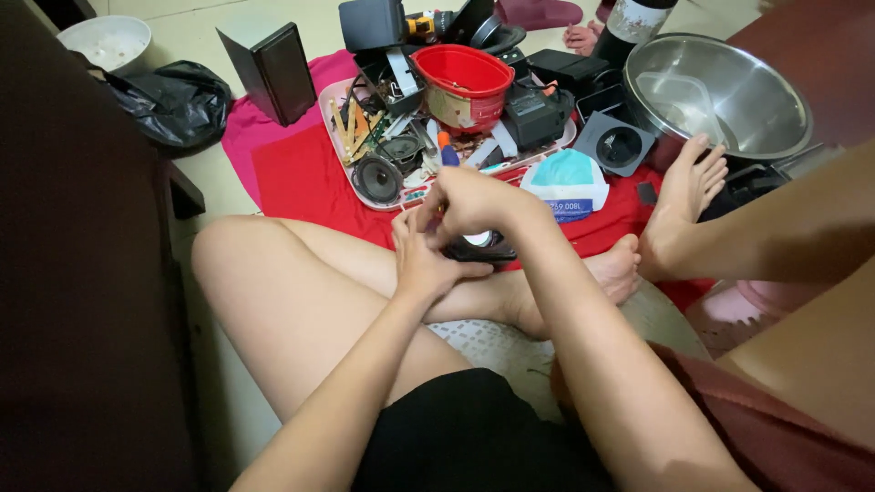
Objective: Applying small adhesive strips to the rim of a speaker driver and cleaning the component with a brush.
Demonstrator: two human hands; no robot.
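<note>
Head view, left to right
Black speaker box (273,68): stood on the floor, well left of the tray.
Left hand (421,260): closed under a small round black part (481,246), held over the shin.
Right hand (474,202): fingers pinched on top of the part; a small tool seems held, not clearly seen.
Step judged: part being worked open; a steady grip is called for next.
Tray (339,91): cluttered with parts, a loose speaker cone (376,178) and a red bowl (462,84), on the red cloth (301,178).
Steel bowl (720,96): far right.
</note>
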